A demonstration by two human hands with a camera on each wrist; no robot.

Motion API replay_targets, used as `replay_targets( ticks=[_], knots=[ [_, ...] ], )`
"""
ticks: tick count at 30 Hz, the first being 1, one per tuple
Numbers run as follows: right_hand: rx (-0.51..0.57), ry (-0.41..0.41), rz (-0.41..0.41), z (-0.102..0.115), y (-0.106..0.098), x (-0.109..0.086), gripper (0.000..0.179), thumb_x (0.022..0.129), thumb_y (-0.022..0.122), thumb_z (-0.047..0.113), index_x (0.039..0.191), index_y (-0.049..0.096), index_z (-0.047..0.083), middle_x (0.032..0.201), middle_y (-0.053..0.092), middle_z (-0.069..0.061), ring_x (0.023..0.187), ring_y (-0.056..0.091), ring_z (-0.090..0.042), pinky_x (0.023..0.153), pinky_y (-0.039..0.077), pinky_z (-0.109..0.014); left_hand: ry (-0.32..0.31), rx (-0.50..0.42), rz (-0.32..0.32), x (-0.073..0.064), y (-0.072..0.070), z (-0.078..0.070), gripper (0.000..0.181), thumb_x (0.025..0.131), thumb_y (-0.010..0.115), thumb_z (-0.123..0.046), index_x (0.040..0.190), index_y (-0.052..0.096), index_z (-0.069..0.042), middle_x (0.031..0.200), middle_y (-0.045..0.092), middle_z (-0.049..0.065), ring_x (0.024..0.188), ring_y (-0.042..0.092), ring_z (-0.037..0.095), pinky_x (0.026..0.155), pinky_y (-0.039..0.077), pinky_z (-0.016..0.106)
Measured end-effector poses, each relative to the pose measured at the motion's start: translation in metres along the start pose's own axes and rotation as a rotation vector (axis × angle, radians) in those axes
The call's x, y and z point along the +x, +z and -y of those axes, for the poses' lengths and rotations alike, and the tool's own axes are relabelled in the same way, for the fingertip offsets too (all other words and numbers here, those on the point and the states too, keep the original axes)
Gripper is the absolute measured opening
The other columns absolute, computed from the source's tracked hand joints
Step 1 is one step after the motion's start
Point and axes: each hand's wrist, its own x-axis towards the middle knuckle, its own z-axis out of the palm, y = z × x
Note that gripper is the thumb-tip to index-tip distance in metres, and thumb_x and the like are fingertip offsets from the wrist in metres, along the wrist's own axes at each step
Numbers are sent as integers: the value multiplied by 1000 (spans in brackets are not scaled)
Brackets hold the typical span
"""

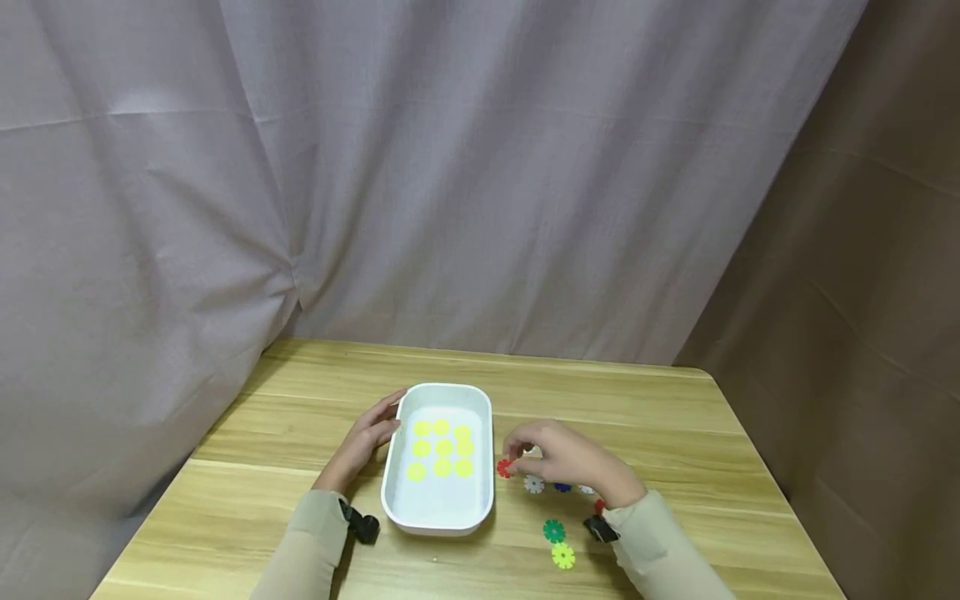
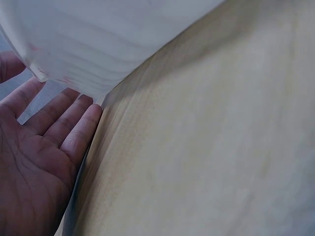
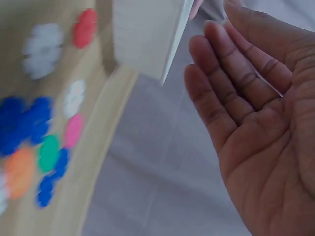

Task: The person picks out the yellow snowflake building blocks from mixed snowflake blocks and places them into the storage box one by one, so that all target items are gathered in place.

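A white rectangular tray (image 1: 438, 512) holds several yellow notched discs (image 1: 444, 447), flat on its floor. My left hand (image 1: 367, 435) rests against the tray's left side, thumb near the rim; in the left wrist view its fingers (image 2: 74, 140) reach loosely extended toward the outer wall. Right of the tray my right hand (image 1: 558, 454) hovers over loose discs, its fingertips near a red notched disc (image 1: 503, 468). The right wrist view shows that hand's palm (image 3: 261, 142) with fingers slightly bent and nothing in it. There the red disc (image 3: 84, 28) lies apart from the fingers.
Beside the right hand lie a white disc (image 1: 534, 484), a blue disc (image 1: 563, 487), a green disc (image 1: 554, 531) and a yellow disc (image 1: 563, 556). An orange disc (image 3: 20, 174) and a pink disc (image 3: 73, 130) show too. Grey curtain (image 1: 480, 208) hangs behind the wooden table (image 1: 360, 367).
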Motion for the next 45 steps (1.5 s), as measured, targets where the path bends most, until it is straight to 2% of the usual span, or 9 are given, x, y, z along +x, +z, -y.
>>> replay_targets(
  ticks=[5, 8, 12, 16, 20, 27, 32, 36, 45],
  knots=[
    [27, 38, -82, -6, 10, -51, 14, 89, 78, 17, 101, 70, 17, 91, 68, 9, 84, 64, -7, 75, 59, -32, 7, -1, 3, -2, -1, 0, 56, 100, 52, -11, 155, 41, -18, 149, 47, 22, 134, 49, 38, 107, 46, 37],
    [65, 87, -83, -9, 17, -78, 13, 89, 77, 13, 100, 70, 15, 88, 66, 11, 81, 61, -4, 70, 58, -28, 17, -2, 8, -2, -2, -1, 56, 101, 52, -13, 155, 41, -18, 149, 47, 23, 133, 50, 39, 107, 46, 39],
    [112, 169, -77, -12, 26, -102, 13, 88, 79, 15, 95, 68, 14, 83, 63, 13, 75, 58, -2, 65, 55, -23, 30, 5, 11, -2, -3, -3, 56, 101, 53, -15, 155, 40, -18, 150, 46, 24, 133, 50, 41, 109, 44, 44],
    [137, 268, -52, -14, 35, -116, 22, 84, 82, 27, 93, 65, 16, 80, 59, 11, 72, 54, -3, 62, 51, -22, 29, 14, 14, -1, -3, -4, 57, 101, 53, -15, 156, 39, -17, 151, 45, 24, 134, 49, 41, 110, 42, 47],
    [113, 317, -47, -13, 46, -122, 33, 80, 85, 37, 93, 63, 16, 81, 57, 8, 72, 52, -5, 62, 48, -21, 30, 7, 19, -1, -3, -4, 57, 100, 53, -14, 156, 39, -16, 150, 45, 24, 133, 49, 41, 110, 42, 46],
    [6, 392, -84, -4, 66, -117, 44, 80, 80, 55, 91, 57, 18, 83, 50, 7, 73, 44, -5, 61, 38, -22, 23, 9, 18, -1, -3, -4, 57, 100, 53, -14, 156, 40, -17, 150, 46, 23, 133, 50, 39, 109, 43, 44],
    [2, 381, -101, -1, 70, -113, 34, 83, 80, 44, 92, 59, 19, 85, 50, 8, 76, 45, -7, 64, 40, -22, 30, -8, 19, -2, -2, -3, 56, 101, 52, -12, 155, 40, -15, 149, 46, 24, 133, 50, 40, 107, 46, 39],
    [34, 378, -73, -2, 71, -113, 27, 86, 78, 41, 92, 61, 21, 86, 51, 9, 77, 46, -5, 64, 42, -22, 26, -7, 20, -2, -2, -2, 56, 101, 52, -12, 155, 40, -16, 149, 47, 23, 133, 50, 40, 106, 47, 35],
    [58, 361, -28, -3, 69, -117, 34, 82, 80, 47, 96, 61, 23, 94, 52, 11, 82, 46, -5, 69, 44, -24, 12, -8, 13, 0, -1, 0, 56, 100, 53, -13, 154, 42, -18, 148, 48, 22, 132, 51, 38, 106, 47, 37]
  ],
)
